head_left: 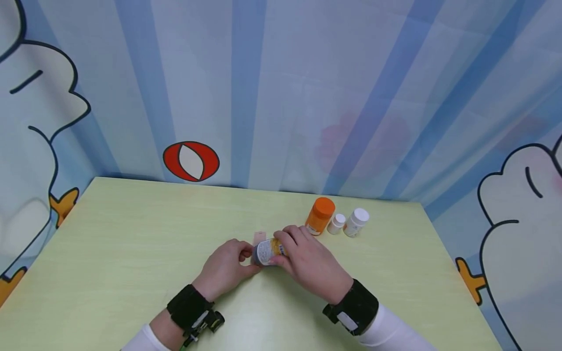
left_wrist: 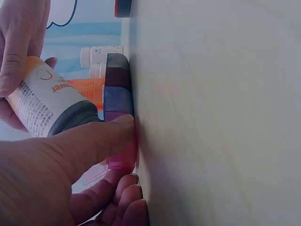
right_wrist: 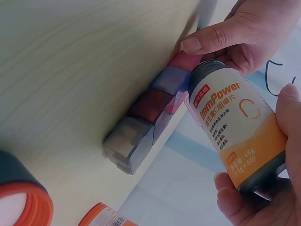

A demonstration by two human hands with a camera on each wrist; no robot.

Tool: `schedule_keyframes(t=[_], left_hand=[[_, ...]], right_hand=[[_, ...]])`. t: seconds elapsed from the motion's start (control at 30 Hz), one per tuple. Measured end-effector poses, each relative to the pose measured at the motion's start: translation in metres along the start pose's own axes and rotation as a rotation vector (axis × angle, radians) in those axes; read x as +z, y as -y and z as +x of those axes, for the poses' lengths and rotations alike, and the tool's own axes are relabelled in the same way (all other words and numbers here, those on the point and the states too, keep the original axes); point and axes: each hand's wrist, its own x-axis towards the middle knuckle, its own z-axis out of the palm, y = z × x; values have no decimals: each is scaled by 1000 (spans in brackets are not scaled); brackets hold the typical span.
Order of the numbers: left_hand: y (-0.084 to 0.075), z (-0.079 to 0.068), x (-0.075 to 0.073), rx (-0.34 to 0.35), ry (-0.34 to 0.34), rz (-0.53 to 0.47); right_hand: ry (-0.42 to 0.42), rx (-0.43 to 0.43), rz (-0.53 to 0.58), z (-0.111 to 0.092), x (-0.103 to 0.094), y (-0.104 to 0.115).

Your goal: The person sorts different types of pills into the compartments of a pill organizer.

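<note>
My right hand [head_left: 311, 263] grips a white and orange vitamin C bottle [right_wrist: 230, 122], thumb on one side and fingers round the other. The bottle is tilted, its dark neck end against a small pill organizer [right_wrist: 151, 104] with coloured compartments: clear grey, dark red, blue and pink. At the pink end, my left hand [head_left: 225, 268] holds the organizer between thumb and fingers. A lid flap [head_left: 259, 237] stands raised there. The bottle's mouth and whatever lies inside the pink compartment are hidden. In the right wrist view a dark cap with an orange inner rim [right_wrist: 42, 200] lies on the table.
Behind my right hand stand an orange bottle [head_left: 321, 214], a small white bottle [head_left: 336, 224] and a larger white bottle [head_left: 356, 222]. The pale yellow table [head_left: 145, 234] ends at a striped blue curtain [head_left: 281, 97].
</note>
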Motion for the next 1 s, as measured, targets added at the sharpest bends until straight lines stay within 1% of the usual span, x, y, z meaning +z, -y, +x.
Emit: schedule_keyframes(t=[0.23,0.3,0.47,0.53,0.6,0.7,0.77,0.83,0.93,1.0], left_hand=[[0,1,0,-4,-2,-3],[0,1,0,-2,-1,-2],[0,1,0,-11,12,0],[0,1,0,-19,15,0],[0,2,0,-26,15,-1],[1,1,1,-32,12,-11],[0,1,1,-33,10,-16],[0,1,2,-34,8,-19],[0,0,1,-32,4,-20],[-1,0,1,-32,1,-21]], right_hand=[[10,7,12,0,-2,-1],[29,19,26,0,-3,-2],[109,84,51,-4,-6,-7],[135,91,30,-7,-6,-10],[147,77,-1,-10,-5,-12],[140,75,-7,-15,-2,-14],[129,109,36,-18,-1,-14],[108,164,117,-22,-1,-14],[70,238,264,-29,-2,-13],[58,257,385,-34,-3,-11]])
